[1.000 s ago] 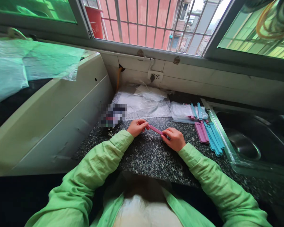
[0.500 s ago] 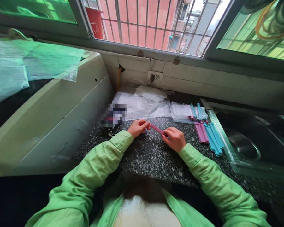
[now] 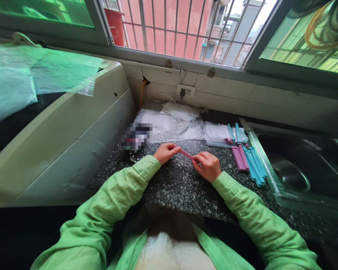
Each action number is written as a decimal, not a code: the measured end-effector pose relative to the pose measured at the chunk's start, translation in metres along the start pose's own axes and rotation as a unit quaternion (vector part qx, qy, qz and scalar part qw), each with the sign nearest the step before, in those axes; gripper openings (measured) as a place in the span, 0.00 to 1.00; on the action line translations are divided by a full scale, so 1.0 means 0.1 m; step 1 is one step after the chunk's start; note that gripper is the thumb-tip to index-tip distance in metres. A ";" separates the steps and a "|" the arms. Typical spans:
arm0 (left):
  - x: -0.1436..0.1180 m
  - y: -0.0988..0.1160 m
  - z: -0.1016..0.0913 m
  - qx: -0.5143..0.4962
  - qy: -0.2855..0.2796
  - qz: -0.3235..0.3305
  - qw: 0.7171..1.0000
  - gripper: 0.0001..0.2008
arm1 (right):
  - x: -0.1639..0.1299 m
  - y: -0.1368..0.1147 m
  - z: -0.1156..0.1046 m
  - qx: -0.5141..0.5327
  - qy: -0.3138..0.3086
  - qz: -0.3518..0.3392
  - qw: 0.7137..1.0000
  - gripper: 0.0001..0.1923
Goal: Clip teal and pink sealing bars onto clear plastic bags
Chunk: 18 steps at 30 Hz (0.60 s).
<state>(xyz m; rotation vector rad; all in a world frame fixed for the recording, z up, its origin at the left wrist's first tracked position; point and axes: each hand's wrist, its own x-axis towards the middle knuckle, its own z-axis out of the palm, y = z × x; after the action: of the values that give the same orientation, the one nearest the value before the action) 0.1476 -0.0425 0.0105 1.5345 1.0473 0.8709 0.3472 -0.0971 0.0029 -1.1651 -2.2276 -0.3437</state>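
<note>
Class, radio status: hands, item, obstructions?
Left hand, right hand each grip an end of slim pink plastic clip. Held above speckled granite counter. Nothing between.

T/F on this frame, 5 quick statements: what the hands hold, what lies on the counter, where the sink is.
1. Both hands grip one pink clip. True: left hand at one end, right hand at the other.
2. The held clip is blue. False: pink.
3. Loose blue clips lie right of the right hand. True.
4. The sink is on the person's left. False: on the right.
5. Clear plastic bags lie beyond the hands. True.
</note>
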 end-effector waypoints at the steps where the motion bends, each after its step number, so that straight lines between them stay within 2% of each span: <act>1: 0.00 0.00 0.00 -0.001 0.001 -0.001 1.000 0.20 | 0.00 0.00 0.00 -0.001 0.001 -0.002 1.000 0.06; 10: -0.04 0.07 -0.01 -0.022 -0.001 -0.003 1.000 0.18 | 0.00 -0.02 -0.03 0.015 -0.004 -0.005 1.000 0.05; 14: -0.06 0.10 -0.03 -0.031 -0.007 0.006 0.999 0.18 | -0.01 -0.03 -0.03 0.088 -0.004 0.045 0.995 0.05; 18: -0.07 0.12 -0.05 -0.045 -0.010 0.018 0.999 0.17 | -0.01 -0.05 -0.05 0.209 -0.034 0.119 0.970 0.07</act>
<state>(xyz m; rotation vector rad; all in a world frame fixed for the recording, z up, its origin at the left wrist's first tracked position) 0.1431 -0.0486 0.0236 1.4874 0.9564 0.9142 0.3453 -0.1027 0.0068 -1.1998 -2.0503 0.2567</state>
